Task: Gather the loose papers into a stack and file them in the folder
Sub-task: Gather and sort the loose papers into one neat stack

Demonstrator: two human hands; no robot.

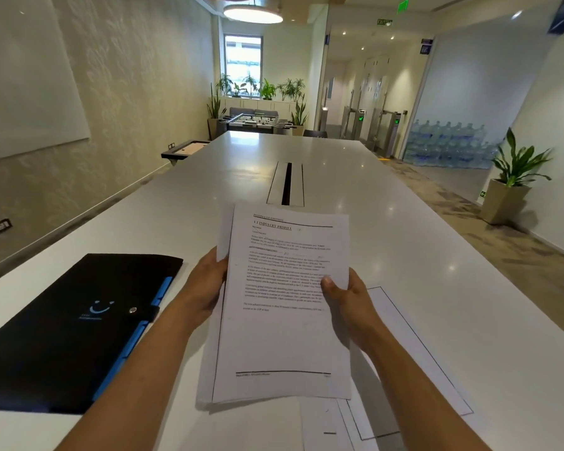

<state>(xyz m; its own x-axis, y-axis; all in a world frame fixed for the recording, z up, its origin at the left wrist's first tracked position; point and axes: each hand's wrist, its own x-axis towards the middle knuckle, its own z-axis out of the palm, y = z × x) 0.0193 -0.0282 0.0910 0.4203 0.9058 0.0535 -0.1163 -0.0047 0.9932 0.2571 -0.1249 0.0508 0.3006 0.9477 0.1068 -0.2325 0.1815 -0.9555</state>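
I hold a stack of printed white papers (284, 333) upright above the white table (388, 242), the top sheet headed with an underlined title. My left hand (207, 286) grips the stack's left edge and my right hand (347, 299) grips its right edge, thumb on the front. A black folder (69, 333) with blue edging and a snap button lies shut on the table to the left. A few loose sheets (411, 369) with a black border line rest flat on the table under and to the right of the stack.
A cable slot (286, 183) runs down the table's middle, beyond the papers. A potted plant (510, 183) stands on the floor at right. A foosball table (251, 122) and more plants sit past the table's far end.
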